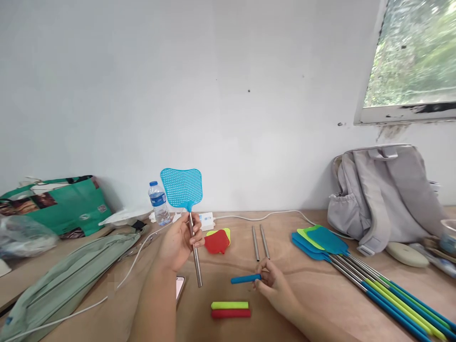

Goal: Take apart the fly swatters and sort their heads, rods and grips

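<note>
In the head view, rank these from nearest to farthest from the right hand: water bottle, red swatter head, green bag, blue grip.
1. Blue grip, held in the right hand
2. Red swatter head, left of it, farther back
3. Water bottle, left, by the wall
4. Green bag, far left

Your one head-worn camera looks forward and down over the table, facing the wall behind it. It sits near your left hand and right hand, and reaches the window at upper right.
</note>
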The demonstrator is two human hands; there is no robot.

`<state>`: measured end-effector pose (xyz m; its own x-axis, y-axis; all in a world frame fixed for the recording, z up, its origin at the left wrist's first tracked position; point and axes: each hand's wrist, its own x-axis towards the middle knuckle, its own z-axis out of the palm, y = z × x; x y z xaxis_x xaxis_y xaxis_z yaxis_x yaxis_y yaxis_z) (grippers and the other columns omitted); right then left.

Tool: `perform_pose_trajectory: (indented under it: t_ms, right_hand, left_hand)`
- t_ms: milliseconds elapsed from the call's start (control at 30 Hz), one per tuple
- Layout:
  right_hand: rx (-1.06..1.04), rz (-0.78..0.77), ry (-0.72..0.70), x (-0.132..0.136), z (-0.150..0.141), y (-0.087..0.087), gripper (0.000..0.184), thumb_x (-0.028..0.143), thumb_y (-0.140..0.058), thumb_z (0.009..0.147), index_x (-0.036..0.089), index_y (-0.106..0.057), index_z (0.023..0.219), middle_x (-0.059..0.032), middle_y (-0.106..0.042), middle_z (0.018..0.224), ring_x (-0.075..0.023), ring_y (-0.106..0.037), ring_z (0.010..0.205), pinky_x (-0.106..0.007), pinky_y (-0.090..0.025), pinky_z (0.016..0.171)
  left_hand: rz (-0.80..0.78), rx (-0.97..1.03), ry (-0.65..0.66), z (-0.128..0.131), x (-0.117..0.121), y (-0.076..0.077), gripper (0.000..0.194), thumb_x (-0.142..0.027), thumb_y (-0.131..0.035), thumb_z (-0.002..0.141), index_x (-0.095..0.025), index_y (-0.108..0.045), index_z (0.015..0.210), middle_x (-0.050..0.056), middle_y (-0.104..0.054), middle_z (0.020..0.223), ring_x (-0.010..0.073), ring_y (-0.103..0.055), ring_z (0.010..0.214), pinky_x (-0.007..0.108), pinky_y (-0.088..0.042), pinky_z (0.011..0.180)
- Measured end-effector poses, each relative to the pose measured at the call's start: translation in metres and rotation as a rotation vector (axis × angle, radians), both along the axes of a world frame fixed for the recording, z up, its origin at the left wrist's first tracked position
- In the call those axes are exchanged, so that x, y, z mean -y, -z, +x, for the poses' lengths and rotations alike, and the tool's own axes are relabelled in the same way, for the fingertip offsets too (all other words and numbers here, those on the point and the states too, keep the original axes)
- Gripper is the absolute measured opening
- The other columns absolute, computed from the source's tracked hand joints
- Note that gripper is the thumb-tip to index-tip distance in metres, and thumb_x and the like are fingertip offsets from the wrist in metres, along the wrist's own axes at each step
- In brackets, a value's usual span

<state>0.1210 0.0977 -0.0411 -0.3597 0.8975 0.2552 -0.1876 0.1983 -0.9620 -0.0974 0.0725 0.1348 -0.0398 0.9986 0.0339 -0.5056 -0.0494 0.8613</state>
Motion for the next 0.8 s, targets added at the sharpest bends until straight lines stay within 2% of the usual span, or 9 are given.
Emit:
perform_pose_trajectory:
  t_ms: [167,300,467,600,700,800]
  right_hand:
    - [0.353,0.167,0.073,-0.006,-0.015,-0.002,0.011,0.012,-0.052,0.065,0.019,-0.047,0.072,0.0061,-0.044,0.058,-0.0096,-0.044,0.053,-0.02,-0.034,0.049]
    - [0.533,0.241,0.07,-0.005,-0.016,-0.008,0.016,0.006,-0.05,0.064,0.017,-0.058,0.073,0.0064,-0.043,0.052,-0.0094,-0.04,0.05,-0.019,-0.032,0.048]
    - [0.556,0.244,0.051,-0.003,-0.015,-0.01,0.019,0.005,-0.05,0.063,0.016,-0.063,0.072,0.006,-0.045,0.052,-0.0091,-0.041,0.049,-0.019,-0.031,0.047]
    - [0.534,0.235,0.027,-0.002,-0.015,-0.008,0.022,0.004,-0.049,0.062,0.015,-0.064,0.072,0.0061,-0.046,0.052,-0.0086,-0.041,0.049,-0.018,-0.031,0.047]
    - [0.511,0.241,0.017,-0.002,-0.016,-0.008,0.022,0.003,-0.047,0.06,0.015,-0.064,0.069,0.0057,-0.047,0.052,-0.0086,-0.042,0.049,-0.018,-0.03,0.047]
    - [0.465,0.23,0.023,-0.004,-0.016,-0.007,0.024,0.004,-0.044,0.056,0.016,-0.062,0.067,0.0049,-0.049,0.053,-0.0093,-0.043,0.049,-0.019,-0.03,0.048]
  left_hand:
    - [0.043,-0.087,-0.015,0.01,-0.007,0.009,0.014,-0.026,-0.051,0.082,-0.015,-0.056,0.078,-0.005,-0.044,0.057,0.0054,-0.036,0.039,0.02,-0.036,0.042]
    - [0.103,-0.111,-0.041,0.024,-0.014,0.018,0.013,-0.028,-0.059,0.077,-0.016,-0.056,0.083,-0.005,-0.046,0.056,0.0073,-0.041,0.044,0.022,-0.039,0.046]
    - [0.094,-0.129,-0.041,0.042,-0.022,0.031,0.02,-0.034,-0.062,0.074,-0.015,-0.055,0.075,-0.004,-0.05,0.055,0.0076,-0.043,0.046,0.021,-0.038,0.048]
    - [0.055,-0.136,-0.001,0.052,-0.025,0.038,0.02,-0.03,-0.065,0.07,-0.014,-0.056,0.076,0.0,-0.056,0.065,0.0096,-0.049,0.052,0.023,-0.039,0.05]
    - [0.049,-0.076,0.008,0.059,-0.027,0.042,0.016,-0.025,-0.064,0.07,-0.014,-0.055,0.077,-0.001,-0.053,0.069,0.0063,-0.045,0.05,0.021,-0.037,0.05]
    - [0.029,-0.022,0.036,0.066,-0.029,0.045,0.014,-0.023,-0.06,0.073,-0.015,-0.056,0.083,-0.005,-0.046,0.063,0.0041,-0.037,0.046,0.019,-0.033,0.046]
